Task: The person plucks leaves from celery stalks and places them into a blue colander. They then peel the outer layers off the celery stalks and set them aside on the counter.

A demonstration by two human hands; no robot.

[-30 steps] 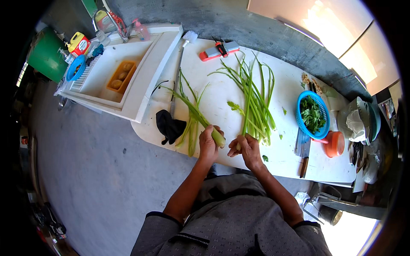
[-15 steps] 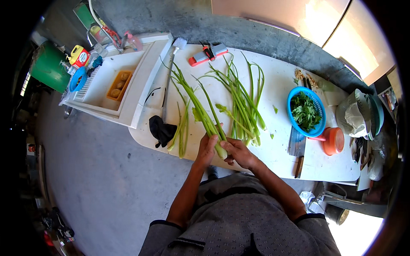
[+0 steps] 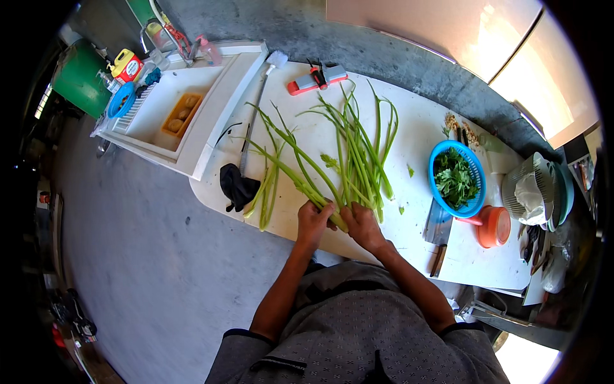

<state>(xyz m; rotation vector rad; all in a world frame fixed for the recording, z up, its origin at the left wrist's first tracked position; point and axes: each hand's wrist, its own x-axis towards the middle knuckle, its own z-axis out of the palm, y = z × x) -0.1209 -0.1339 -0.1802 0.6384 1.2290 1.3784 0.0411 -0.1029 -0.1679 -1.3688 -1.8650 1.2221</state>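
A bunch of celery (image 3: pixel 295 182) runs from the upper left down to my hands at the table's front edge. My left hand (image 3: pixel 314 221) is closed around its lower end, and the pale base pokes out past the fingers. Beside it my right hand (image 3: pixel 362 228) is closed on a celery stalk (image 3: pixel 325 181) that leans away from the bunch. A larger pile of celery stalks (image 3: pixel 359 150) lies just beyond my right hand. Several thinner stalks (image 3: pixel 271 192) rest to the left, near a black cloth (image 3: pixel 238 186).
At right stand a blue basket (image 3: pixel 481 170) of green leaves, an orange-red dipper (image 3: pixel 494 226) and a cleaver (image 3: pixel 439 230). A long-handled brush (image 3: pixel 253 121) lies beside the white sink (image 3: pixel 213 96). A grey-and-red tool (image 3: pixel 318 79) lies at the back of the white table (image 3: pixel 409 221).
My hands have turned and moved slightly apart. One stalk now splits away from the bunch toward my right hand, and the bunch tilts lower to the left. The whole view has shifted slightly.
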